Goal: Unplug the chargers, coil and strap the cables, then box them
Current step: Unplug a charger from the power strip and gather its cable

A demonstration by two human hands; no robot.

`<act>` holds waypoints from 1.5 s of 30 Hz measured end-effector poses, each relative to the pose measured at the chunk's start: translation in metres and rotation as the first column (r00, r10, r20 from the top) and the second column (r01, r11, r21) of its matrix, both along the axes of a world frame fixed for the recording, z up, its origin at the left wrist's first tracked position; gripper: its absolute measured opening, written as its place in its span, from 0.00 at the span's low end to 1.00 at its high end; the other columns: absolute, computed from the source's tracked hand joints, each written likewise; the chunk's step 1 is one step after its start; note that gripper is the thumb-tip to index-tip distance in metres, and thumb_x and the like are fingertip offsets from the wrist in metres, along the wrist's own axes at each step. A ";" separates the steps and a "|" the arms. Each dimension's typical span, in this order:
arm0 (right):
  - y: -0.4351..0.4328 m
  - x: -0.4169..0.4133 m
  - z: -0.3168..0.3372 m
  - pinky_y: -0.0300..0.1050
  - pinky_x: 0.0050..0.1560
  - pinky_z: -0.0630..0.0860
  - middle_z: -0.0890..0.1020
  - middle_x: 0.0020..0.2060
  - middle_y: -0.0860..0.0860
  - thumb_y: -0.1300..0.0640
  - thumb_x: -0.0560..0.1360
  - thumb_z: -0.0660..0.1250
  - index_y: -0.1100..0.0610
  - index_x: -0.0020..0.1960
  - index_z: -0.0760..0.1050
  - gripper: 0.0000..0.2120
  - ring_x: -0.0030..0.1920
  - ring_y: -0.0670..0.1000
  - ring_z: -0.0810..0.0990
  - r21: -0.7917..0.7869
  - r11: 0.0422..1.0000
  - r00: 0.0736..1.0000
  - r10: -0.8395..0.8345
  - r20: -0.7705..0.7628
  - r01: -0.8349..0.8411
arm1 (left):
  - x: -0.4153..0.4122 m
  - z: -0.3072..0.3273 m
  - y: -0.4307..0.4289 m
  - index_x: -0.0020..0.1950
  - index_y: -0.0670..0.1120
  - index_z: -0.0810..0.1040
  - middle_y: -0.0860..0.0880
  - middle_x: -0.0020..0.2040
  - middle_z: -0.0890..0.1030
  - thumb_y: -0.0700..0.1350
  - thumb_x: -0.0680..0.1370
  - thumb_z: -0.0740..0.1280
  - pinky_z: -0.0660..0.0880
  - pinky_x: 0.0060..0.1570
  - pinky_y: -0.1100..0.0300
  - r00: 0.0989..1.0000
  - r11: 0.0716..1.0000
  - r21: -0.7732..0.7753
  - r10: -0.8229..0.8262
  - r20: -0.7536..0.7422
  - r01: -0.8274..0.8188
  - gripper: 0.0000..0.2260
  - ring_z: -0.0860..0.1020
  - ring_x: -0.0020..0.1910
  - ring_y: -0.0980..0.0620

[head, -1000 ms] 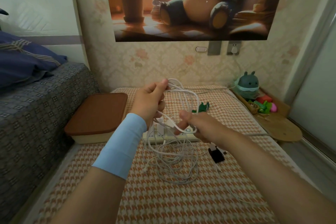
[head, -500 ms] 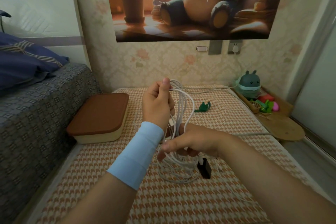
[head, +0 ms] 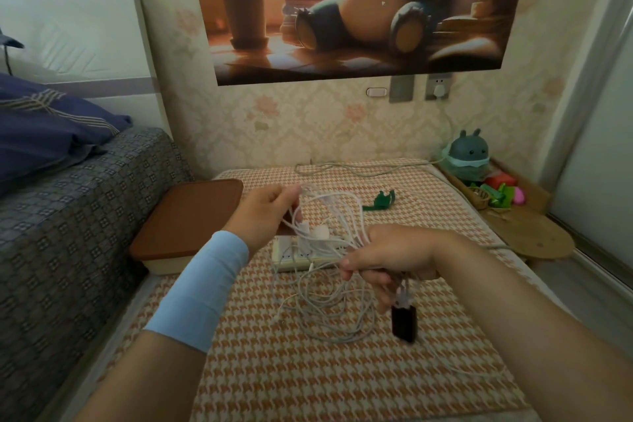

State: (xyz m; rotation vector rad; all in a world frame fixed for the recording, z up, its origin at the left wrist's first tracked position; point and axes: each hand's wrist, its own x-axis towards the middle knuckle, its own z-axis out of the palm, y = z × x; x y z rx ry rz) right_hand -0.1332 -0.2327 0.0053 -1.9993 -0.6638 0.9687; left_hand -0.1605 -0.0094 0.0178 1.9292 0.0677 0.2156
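Observation:
A bundle of white cables (head: 337, 216) stretches between my two hands above the checked mat (head: 308, 373). My left hand (head: 263, 216) pinches one end of the loops at the upper left. My right hand (head: 390, 257) grips the other end lower right. Loose cable loops (head: 329, 312) hang down onto the mat. A black charger (head: 404, 323) dangles just under my right hand. A white power strip (head: 301, 255) lies on the mat behind the cables. A green strap (head: 380, 200) lies further back.
A cream box with a brown lid (head: 191, 216) sits at the mat's left, against the bed (head: 68, 216). A grey cable (head: 359, 169) runs along the back edge toward the wall socket (head: 438, 87). A wooden tray with toys (head: 493, 188) stands at right.
The bundle has swung from hanging upright to lying slanted: my left hand dropped lower and my right hand moved out to the right. The black charger went with it.

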 end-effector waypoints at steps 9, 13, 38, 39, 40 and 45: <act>0.001 0.000 0.005 0.41 0.28 0.66 0.62 0.22 0.48 0.52 0.78 0.65 0.55 0.34 0.70 0.15 0.21 0.46 0.59 0.034 0.994 0.977 0.106 -0.185 -0.102 | -0.033 0.023 -0.059 0.77 0.63 0.55 0.59 0.78 0.58 0.44 0.70 0.70 0.34 0.76 0.50 0.827 0.351 0.859 -0.545 -0.136 0.373 0.40 0.44 0.79 0.59; -0.008 0.005 0.003 0.40 0.26 0.69 0.63 0.20 0.46 0.56 0.79 0.65 0.50 0.29 0.72 0.19 0.19 0.45 0.61 0.099 0.980 0.948 0.192 -0.253 -0.172 | -0.021 0.003 -0.042 0.75 0.60 0.59 0.57 0.68 0.74 0.48 0.70 0.72 0.44 0.78 0.48 0.855 0.377 0.828 -0.473 -0.213 0.415 0.38 0.69 0.69 0.55; 0.010 0.012 -0.013 0.34 0.44 0.75 0.84 0.44 0.40 0.50 0.82 0.64 0.46 0.62 0.77 0.10 0.43 0.38 0.81 0.364 0.906 0.724 -0.399 0.562 0.217 | -0.003 -0.011 -0.013 0.44 0.45 0.69 0.50 0.28 0.65 0.46 0.82 0.63 0.62 0.24 0.62 0.928 0.859 -0.460 -0.332 -0.168 0.224 0.08 0.65 0.22 0.53; 0.012 0.010 -0.012 0.33 0.40 0.73 0.83 0.39 0.38 0.51 0.83 0.63 0.47 0.59 0.78 0.08 0.38 0.38 0.80 0.367 0.908 0.710 -0.394 0.584 0.202 | -0.002 -0.011 -0.014 0.42 0.46 0.70 0.50 0.28 0.64 0.47 0.81 0.64 0.61 0.24 0.62 0.944 0.867 -0.456 -0.296 -0.144 0.202 0.10 0.64 0.22 0.54; 0.015 0.007 -0.010 0.35 0.36 0.71 0.81 0.34 0.37 0.52 0.84 0.62 0.49 0.54 0.79 0.08 0.34 0.39 0.78 0.360 0.910 0.701 -0.393 0.595 0.204 | -0.001 -0.011 -0.017 0.40 0.47 0.71 0.50 0.28 0.65 0.48 0.80 0.65 0.62 0.24 0.62 0.959 0.868 -0.466 -0.256 -0.118 0.174 0.11 0.64 0.22 0.54; 0.041 -0.002 -0.011 0.49 0.41 0.75 0.82 0.40 0.48 0.47 0.85 0.56 0.48 0.50 0.74 0.11 0.39 0.50 0.80 0.300 0.923 0.708 -0.379 0.595 0.242 | 0.003 -0.022 -0.038 0.52 0.44 0.78 0.47 0.39 0.78 0.49 0.74 0.74 0.77 0.34 0.58 0.998 0.705 -0.709 -0.063 -0.026 0.026 0.12 0.78 0.34 0.52</act>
